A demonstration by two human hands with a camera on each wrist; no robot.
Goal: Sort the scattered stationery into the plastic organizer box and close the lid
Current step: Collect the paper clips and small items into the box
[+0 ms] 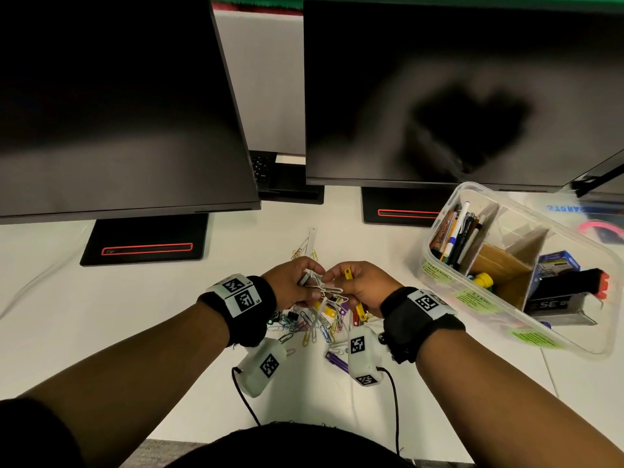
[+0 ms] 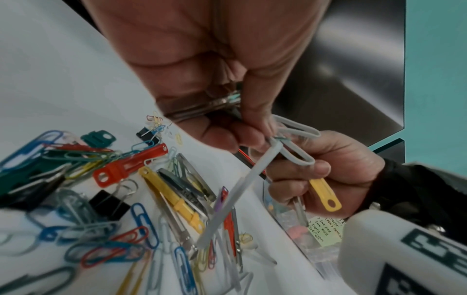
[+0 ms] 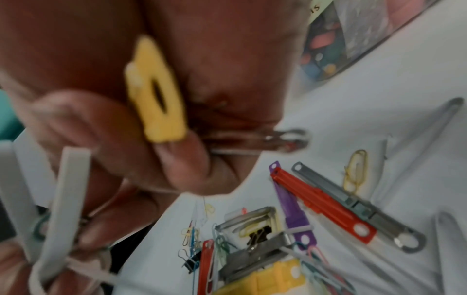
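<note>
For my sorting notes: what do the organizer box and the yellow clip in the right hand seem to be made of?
Organizer box: clear glossy plastic, since its contents show through the walls. Yellow clip: opaque matte plastic by its look, with thin shiny prongs, probably metal, beside it in the right hand.

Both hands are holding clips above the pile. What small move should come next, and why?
Probably pull the large white paper clip free with the left hand: it looks tangled with the pieces the right hand grips beside the yellow clip, and the organizer box stands open.
</note>
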